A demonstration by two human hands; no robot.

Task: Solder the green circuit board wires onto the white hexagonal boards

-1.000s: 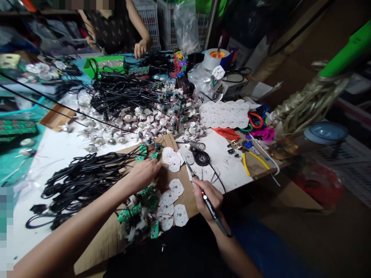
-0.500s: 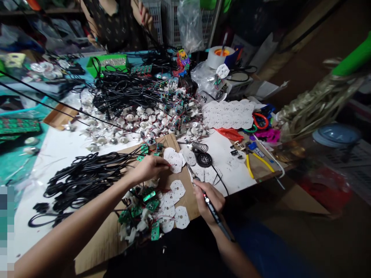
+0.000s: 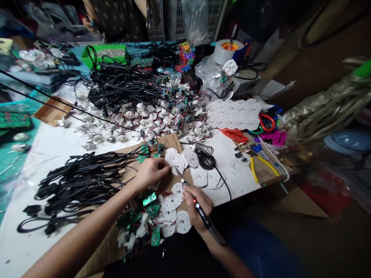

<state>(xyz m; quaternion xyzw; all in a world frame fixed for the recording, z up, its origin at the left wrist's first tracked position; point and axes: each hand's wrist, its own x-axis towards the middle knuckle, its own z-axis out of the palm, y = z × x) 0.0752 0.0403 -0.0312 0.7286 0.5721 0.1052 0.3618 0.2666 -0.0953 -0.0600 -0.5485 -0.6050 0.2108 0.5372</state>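
Observation:
My right hand [image 3: 198, 204] grips a soldering iron [image 3: 204, 218] like a pen, and a small red light glows on its handle. The iron's tip meets a white octagonal circuit board [image 3: 174, 159] lying on the cardboard [image 3: 171, 142]. At the board's left edge my left hand [image 3: 152, 172] is closed in a pinch; what sits between its fingertips is hidden. Below the hands lie more white boards [image 3: 183, 222] with thin red wires, beside small green circuit boards [image 3: 155, 236]. Black cables [image 3: 84, 173] are bundled left of my left hand.
A soldering iron stand with a coil [image 3: 204, 148] is right of the boards. Yellow-handled pliers [image 3: 268, 166] lie farther right. Behind are a heap of white parts [image 3: 147, 119], a sheet of white boards [image 3: 234, 114] and a green tray [image 3: 84, 58]. Another person [image 3: 118, 19] is across the table.
My right hand has moved left, bringing the iron's tip from beside the board onto it. My left hand remains at the board's left edge. The camera view has shifted slightly.

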